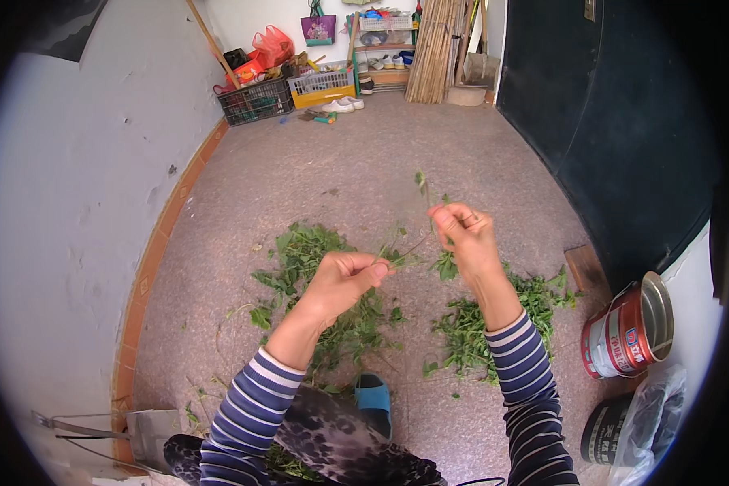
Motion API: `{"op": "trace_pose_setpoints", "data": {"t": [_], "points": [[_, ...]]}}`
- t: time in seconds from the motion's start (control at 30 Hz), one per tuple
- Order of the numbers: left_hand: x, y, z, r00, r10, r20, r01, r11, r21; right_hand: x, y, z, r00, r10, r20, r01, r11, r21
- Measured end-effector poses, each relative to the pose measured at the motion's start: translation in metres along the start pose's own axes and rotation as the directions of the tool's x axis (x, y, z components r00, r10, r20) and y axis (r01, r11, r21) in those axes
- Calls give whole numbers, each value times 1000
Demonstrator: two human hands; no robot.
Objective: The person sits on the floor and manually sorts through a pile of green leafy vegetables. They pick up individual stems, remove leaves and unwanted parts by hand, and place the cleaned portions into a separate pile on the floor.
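My left hand [349, 282] pinches thin green plant stems [406, 260] between thumb and forefinger, above a loose heap of leafy greens [307, 246] on the floor. Higher and to the right, my right hand [466, 234] grips a slim leafy sprig [424, 185] with its tip pointing up. More leaves hang below that hand; whether they belong to the same sprig I cannot tell. Under my right forearm lies a second pile of greens [465, 331], partly covered by the sleeve. Some greens [288, 465] also show beside my leg at the bottom.
A red metal paint bucket [613, 334] and a black bin with a plastic liner [607, 431] stand at right. A dustpan [155, 434] lies lower left. A blue slipper [373, 398] is on my foot. Crates [258, 102], white shoes [343, 105] and bundled canes [432, 54] line the back.
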State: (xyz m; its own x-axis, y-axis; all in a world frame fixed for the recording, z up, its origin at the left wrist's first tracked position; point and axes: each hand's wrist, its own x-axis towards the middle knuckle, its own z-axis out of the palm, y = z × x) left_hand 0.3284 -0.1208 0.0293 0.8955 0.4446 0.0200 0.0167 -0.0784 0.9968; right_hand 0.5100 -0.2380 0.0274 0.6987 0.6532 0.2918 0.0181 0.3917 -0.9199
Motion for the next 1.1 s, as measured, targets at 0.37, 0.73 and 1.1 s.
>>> {"op": "trace_pose_setpoints", "data": {"t": [0.37,0.73,1.1], "points": [[-9,-8,-23,977,-147,151,148,989,9,-19,-34,-137,995,-6,-101,-101,-94,-990],[-16,-1,-32,945,-160,284,196,975,-103,-2,-9,12,892,-64,448,117,989,-90],[-14,17,-27,971,-48,234,122,941,-314,10,27,-27,904,-424,62,338,618,-710]]}}
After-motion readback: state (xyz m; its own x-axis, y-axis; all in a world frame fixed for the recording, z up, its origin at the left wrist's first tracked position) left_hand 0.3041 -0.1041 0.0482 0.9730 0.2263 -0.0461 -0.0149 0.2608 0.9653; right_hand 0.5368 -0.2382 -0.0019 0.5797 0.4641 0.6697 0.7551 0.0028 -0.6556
